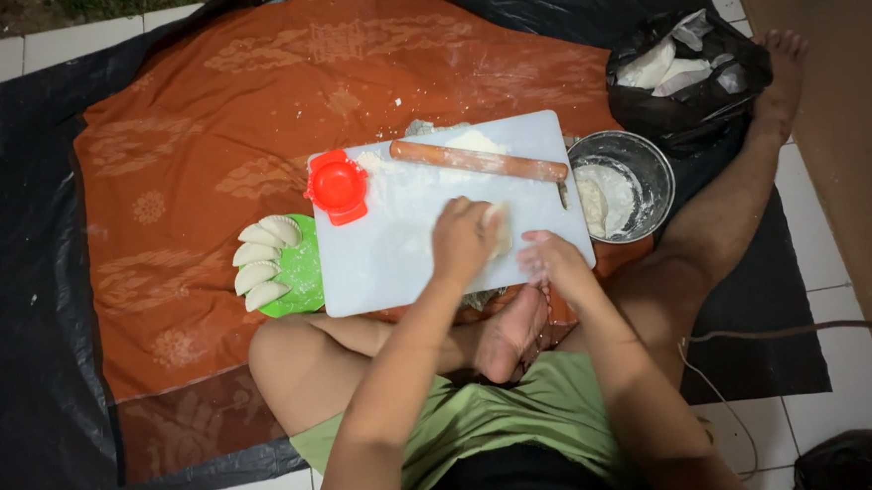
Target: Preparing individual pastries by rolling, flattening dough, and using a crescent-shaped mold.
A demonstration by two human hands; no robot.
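White cutting board (387, 257) lies on an orange patterned cloth (202, 138) spread over black plastic sheet (21, 297) on the tiled floor; person sits cross-legged behind it. Left hand (464, 239) rests on the board, fingers curled down over a pale piece of dough (501, 230), pressing or gripping it, cannot tell which; right hand (554, 261) just beside it at the board's near edge, fingers loosely bent, floury, holding nothing visible. Wooden rolling pin (479, 160) lies across the far part of the board beside a heap of flour (470, 141); red dumpling press (336, 186) at the left corner; green plate (298, 277) with folded dumplings (258, 262) left of the board; metal bowl (651, 164) right; black bag (687, 103) beyond it.
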